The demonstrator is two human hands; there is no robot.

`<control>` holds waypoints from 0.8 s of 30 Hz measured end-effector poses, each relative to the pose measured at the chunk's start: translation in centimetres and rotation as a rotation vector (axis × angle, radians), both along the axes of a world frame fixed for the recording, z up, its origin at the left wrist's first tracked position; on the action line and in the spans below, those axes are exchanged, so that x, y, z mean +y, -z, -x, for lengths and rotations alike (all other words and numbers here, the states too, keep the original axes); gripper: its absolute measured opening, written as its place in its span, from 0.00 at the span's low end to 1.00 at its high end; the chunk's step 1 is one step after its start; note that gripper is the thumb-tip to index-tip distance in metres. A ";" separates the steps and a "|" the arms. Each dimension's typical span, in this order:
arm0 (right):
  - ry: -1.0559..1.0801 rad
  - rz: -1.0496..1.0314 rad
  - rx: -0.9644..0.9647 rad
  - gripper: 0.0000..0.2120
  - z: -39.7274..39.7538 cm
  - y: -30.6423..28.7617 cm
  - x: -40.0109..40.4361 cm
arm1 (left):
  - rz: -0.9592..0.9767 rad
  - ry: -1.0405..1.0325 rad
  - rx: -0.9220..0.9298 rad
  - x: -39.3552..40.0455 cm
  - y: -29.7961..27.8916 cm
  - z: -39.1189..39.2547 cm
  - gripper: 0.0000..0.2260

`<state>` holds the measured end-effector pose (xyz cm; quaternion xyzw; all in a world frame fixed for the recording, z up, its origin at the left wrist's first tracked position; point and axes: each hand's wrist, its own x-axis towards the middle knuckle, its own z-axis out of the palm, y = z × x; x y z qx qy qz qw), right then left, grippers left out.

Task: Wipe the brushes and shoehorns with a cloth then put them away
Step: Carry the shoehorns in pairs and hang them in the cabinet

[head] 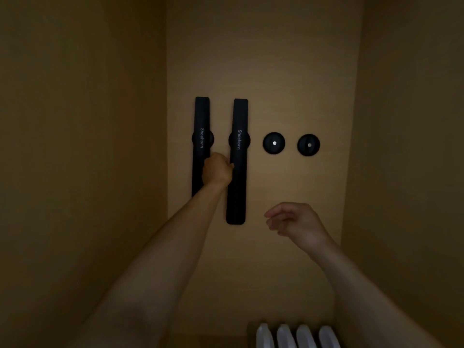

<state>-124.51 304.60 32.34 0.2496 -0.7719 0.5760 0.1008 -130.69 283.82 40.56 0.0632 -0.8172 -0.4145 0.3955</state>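
Tight alcove, side walls close; two shoehorns hang upright on the back wall (263, 71), two bare round mounts (274, 143) to their right. Left hand (216, 170) curled, gripping the right shoehorn (238, 162) mid-length beside the left shoehorn (200, 136); right hand (293, 219) loosely open, holding nothing.

The two shoehorns, the left shoehorn (200, 136) and the right shoehorn (238, 159), look like matt black plastic or rubber-coated material, smooth, each printed with pale lettering. The two bare round wall mounts (274, 143) are black with a slight sheen and a small bright, metal-looking centre. The back wall (276, 59) and side walls look like matt tan board with a faint fine texture. The white pieces (296, 336) at the bottom edge look smooth and slightly glossy, like plastic.
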 end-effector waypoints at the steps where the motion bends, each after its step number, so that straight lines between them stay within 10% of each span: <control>1: 0.004 -0.001 0.003 0.11 -0.2 -0.1 0.2 | -0.006 0.003 -0.004 -0.1 -0.2 0.2 0.14; 24: 0.070 -0.055 0.091 0.12 -1.5 -1.6 -0.1 | -0.050 0.082 -0.058 -0.2 0.5 -0.7 0.13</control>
